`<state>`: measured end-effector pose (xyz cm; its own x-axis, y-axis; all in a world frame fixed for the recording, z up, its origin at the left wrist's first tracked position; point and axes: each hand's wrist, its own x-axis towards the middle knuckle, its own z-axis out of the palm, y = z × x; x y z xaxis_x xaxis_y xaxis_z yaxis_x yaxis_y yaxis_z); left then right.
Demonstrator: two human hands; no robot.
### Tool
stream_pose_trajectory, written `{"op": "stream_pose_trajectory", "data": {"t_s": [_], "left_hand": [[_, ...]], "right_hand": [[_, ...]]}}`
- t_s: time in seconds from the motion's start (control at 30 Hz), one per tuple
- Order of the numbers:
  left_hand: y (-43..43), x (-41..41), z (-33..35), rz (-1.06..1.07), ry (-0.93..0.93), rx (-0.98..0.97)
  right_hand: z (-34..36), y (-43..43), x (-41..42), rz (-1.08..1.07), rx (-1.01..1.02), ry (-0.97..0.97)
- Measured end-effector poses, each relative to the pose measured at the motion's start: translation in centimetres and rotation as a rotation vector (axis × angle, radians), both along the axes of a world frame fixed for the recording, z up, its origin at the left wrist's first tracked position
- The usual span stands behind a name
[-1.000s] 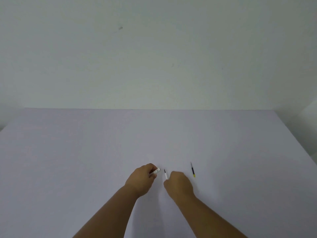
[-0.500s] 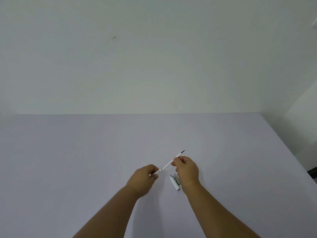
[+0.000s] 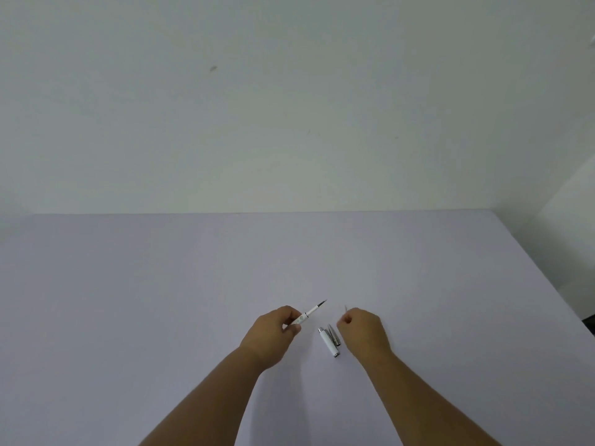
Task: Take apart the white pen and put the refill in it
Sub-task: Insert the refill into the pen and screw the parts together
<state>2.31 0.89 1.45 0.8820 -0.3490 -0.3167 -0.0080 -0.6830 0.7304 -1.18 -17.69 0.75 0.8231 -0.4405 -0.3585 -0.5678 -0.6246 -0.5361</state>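
Item: pale lilac flat worktop point(image 3: 161, 300), lower half of frame, against a plain off-white wall point(image 3: 289, 107). Item: left hand point(image 3: 273, 336), lower centre, fingers point(image 3: 293, 329) closed round a slim white pen section point(image 3: 302, 318) from which a thin white refill with a dark pointed tip point(image 3: 318, 306) juts up and to the right, clear of the worktop. Item: right hand point(image 3: 362, 329), just right of centre, fingers curled shut near the thumb; a faint pale sliver shows above the knuckles, too blurred to identify, so whether this hand holds anything cannot be told. Item: short white cylindrical pen barrel with silver end rings point(image 3: 328, 342), lying on the worktop between the hands, touching or just beside a tapered silver-grey metal piece point(image 3: 334, 334) at its right. Risks, as judgement: the two loose round parts may roll if a wrist brushes them; the refill, seemingly held only by friction in the section, may slip out or bend if pushed off-axis; the dark tip may mark the worktop if lowered.
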Motion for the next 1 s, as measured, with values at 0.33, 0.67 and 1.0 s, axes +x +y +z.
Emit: {"op": "stream_pose_trajectory", "data": {"t_s": [0.33, 0.67, 1.0], "left_hand": [[1.0, 0.1, -0.6, 0.0, 0.009, 0.043], [0.7, 0.2, -0.2, -0.018, -0.022, 0.058], [0.0, -0.3, 0.7, -0.011, -0.039, 0.031]], "right_hand": [[-2.5, 0.9, 0.5, 0.159, -0.225, 0.108], [1.4, 0.9, 1.9, -0.403, 0.777, -0.357], [2.3, 2.2, 0.7, -0.314, 0.791, -0.35]]}}
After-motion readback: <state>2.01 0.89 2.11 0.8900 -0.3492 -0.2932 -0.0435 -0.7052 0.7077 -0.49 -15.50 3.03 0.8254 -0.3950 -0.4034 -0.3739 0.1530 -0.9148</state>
